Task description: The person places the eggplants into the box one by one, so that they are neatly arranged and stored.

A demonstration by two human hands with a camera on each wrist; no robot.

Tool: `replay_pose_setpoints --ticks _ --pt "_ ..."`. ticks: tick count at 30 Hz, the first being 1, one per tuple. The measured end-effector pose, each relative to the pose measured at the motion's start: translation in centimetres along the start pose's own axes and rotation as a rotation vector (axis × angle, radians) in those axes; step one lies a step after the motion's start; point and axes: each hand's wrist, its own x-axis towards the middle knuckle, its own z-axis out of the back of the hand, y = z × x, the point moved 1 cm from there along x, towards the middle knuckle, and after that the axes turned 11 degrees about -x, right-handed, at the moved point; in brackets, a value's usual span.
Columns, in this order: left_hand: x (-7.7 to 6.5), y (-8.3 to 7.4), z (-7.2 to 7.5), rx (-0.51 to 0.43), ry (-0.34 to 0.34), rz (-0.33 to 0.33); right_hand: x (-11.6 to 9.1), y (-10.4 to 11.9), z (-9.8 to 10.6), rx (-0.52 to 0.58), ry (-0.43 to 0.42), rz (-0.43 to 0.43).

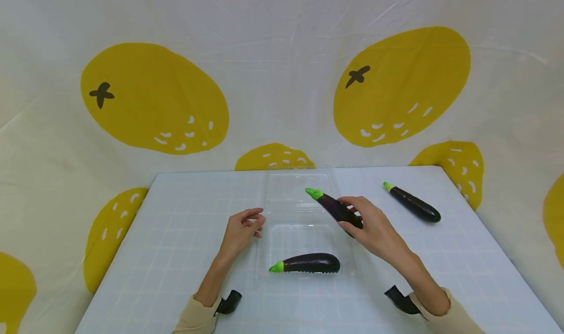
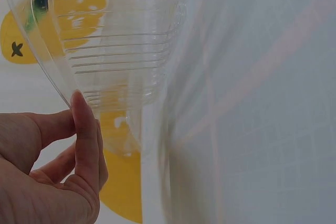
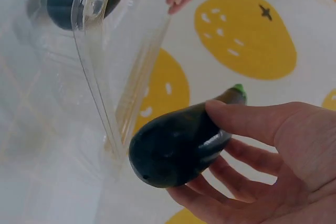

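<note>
As the right hand [image 1: 374,231] clasps a glossy, green-tipped eggplant [image 1: 330,207] over the right side of a ribbed, clear plastic box [image 1: 286,241], fingertips of the left hand [image 1: 241,231] meet its left edge; whether they pinch cannot be told. Another eggplant [image 1: 313,263] lies inside, lower center; a third eggplant [image 1: 414,204] rests on the pale checked table [image 1: 176,255], right of frame, before wrinkled fruit-print cloth [image 1: 277,79].
</note>
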Motion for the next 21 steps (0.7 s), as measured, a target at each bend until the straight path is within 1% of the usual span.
replay_pose_setpoints --ticks 3,4,5,7,14,21 --pt "0.0 0.0 0.0 0.011 -0.003 0.006 0.2 0.5 -0.5 0.005 0.007 0.026" --pt "0.0 0.2 0.1 0.004 0.000 0.001 0.3 0.6 -0.7 0.010 0.010 0.032" --pt "0.3 0.8 0.2 0.002 -0.001 0.001 0.4 0.7 -0.9 0.016 0.015 0.037" --pt "0.3 0.9 0.3 0.005 0.005 -0.004 0.5 1.0 -1.2 0.022 0.030 0.039" --pt "0.5 1.0 0.3 0.028 -0.005 0.014 0.7 1.5 -2.3 0.044 0.065 0.057" --pt "0.5 0.9 0.2 0.036 -0.006 -0.009 0.6 1.5 -3.4 0.049 0.068 0.145"
